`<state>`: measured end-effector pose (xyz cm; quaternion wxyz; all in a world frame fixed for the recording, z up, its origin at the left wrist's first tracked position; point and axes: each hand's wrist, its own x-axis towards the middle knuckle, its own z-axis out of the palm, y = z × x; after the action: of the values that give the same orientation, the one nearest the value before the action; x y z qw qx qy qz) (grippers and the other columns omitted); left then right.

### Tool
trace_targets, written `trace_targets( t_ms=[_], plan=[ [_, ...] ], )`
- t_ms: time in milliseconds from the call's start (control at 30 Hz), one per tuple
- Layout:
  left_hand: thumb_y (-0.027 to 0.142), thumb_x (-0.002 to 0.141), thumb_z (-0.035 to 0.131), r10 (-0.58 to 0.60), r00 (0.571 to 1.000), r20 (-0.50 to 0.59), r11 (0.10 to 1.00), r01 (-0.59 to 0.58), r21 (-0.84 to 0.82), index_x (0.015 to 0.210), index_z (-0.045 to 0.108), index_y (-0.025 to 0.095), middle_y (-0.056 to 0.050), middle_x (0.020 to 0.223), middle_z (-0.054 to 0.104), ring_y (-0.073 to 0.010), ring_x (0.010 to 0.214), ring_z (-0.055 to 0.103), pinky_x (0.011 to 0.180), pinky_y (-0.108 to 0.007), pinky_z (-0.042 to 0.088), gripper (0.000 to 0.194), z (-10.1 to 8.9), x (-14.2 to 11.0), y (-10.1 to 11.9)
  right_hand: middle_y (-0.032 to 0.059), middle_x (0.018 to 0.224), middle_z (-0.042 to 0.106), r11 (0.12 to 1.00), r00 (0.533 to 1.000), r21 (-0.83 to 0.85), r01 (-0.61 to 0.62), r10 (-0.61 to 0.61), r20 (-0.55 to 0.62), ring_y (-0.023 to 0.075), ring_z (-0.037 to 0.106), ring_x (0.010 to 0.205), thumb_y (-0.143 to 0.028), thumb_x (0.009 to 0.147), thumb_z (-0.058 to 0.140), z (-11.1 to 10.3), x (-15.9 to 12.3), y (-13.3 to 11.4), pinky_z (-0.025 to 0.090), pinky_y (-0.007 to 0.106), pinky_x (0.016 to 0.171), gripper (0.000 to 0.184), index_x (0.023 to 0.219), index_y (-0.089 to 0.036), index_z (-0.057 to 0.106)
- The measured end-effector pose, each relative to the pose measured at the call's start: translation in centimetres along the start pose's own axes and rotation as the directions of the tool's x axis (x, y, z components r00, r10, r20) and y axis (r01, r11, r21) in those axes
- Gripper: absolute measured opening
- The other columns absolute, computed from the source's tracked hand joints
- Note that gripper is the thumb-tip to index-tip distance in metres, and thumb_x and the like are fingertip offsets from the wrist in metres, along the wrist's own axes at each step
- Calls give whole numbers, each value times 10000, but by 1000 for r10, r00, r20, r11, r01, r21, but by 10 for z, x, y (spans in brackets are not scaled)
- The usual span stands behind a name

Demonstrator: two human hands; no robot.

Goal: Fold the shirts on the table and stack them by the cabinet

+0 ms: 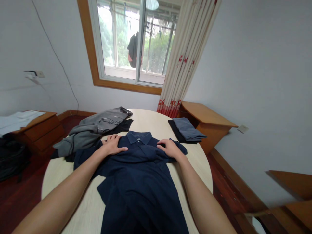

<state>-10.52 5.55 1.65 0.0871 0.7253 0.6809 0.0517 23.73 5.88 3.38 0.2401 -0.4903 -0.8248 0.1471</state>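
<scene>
A dark navy polo shirt (143, 185) lies front up on the round table (207, 167), its collar (138, 137) toward the far side and its body wrinkled and bunched toward me. My left hand (112, 146) rests on the shirt's left shoulder area with fingers apart and thumb stretched inward. On the opposite shoulder, my right hand (170, 148) lies with slightly bent fingers, its thumb and forefinger apart. Neither hand visibly pinches the cloth. The shirt's lower end runs out of the picture at the bottom.
Grey printed clothing (102, 122) is heaped over black cloth at the table's far left. Folded grey-blue cloth (188, 128) lies on black cloth at the far right. Beyond stand a wooden desk (207, 113) and a curtain (185, 65); a small cabinet (46, 133) stands left.
</scene>
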Motion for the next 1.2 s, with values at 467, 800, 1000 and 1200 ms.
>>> trace_targets(
  t_ms=[467, 800, 1000, 1200],
  plan=[
    [369, 911, 539, 154, 955, -253, 983, -173, -56, 1051, 731, 220, -97, 1068, 703, -288, 1063, 614, 918, -371, 457, 280, 6, 9, -1, 100, 721, 736, 958, 965, -146, -248, 257, 46, 214, 661, 678, -400, 938, 508, -21, -6, 6, 447, 296, 648, 389, 719, -172, 735],
    [309, 832, 646, 4, 935, -354, 970, -90, -226, 950, 757, 250, -27, 879, 723, -227, 876, 672, 747, -302, 483, 173, -8, 0, 6, 225, 1173, 709, 782, 827, -271, -561, 545, -137, 297, 719, 968, -464, 908, 591, -35, -15, 27, 521, 353, 805, 591, 1353, -75, 580],
    [276, 768, 731, 80, 924, -373, 964, -167, -208, 1046, 770, 227, -30, 793, 730, -236, 861, 675, 852, -331, 480, 285, -4, 6, 5, 147, 1217, 709, 896, 930, -282, -344, 366, 26, 266, 663, 1127, -381, 847, 698, -10, -2, 14, 490, 314, 918, 513, 1294, -133, 645],
    [301, 828, 673, 140, 936, -323, 956, -213, -204, 1057, 749, 224, -26, 850, 738, -229, 872, 684, 845, -324, 485, 253, 4, 9, 0, 132, 1177, 725, 871, 905, -306, -383, 421, 66, 269, 670, 1091, -286, 762, 774, -5, 1, 17, 480, 310, 896, 437, 1175, -156, 715]
  ],
)
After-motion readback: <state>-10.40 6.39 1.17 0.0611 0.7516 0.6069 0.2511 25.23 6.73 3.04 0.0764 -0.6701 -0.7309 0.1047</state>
